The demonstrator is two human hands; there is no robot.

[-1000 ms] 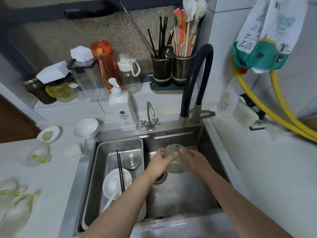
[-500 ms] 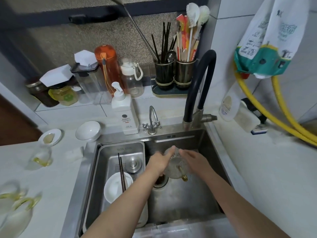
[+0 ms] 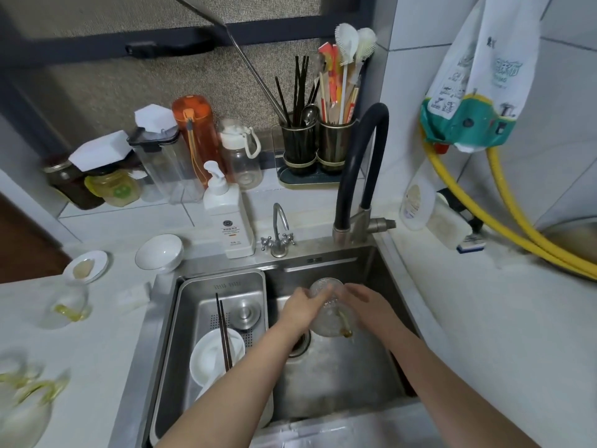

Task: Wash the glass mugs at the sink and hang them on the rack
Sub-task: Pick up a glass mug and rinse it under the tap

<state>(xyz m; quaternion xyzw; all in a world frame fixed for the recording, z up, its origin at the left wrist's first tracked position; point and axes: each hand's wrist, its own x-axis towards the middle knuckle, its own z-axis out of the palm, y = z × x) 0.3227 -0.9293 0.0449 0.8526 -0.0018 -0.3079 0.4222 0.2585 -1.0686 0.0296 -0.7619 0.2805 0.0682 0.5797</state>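
Tipped further over since half a second ago, the glass mug (image 3: 329, 310) now lies with its mouth turned away from the person and its yellow handle (image 3: 344, 324) pointing back toward them, low over the sink (image 3: 339, 376). Both hands grasp it: the left hand (image 3: 298, 310) curls round its left wall, and the right hand (image 3: 371, 307) wraps its right side, fingers over the rim. Directly beyond the hands rises the black faucet (image 3: 361, 163). Left of the left hand, a steel tray (image 3: 190, 318) holds a white bowl (image 3: 213, 357) with chopsticks (image 3: 223, 334) across it. Farther left on the bench (image 3: 97, 344) stand more yellow-handled glass mugs (image 3: 66, 307).
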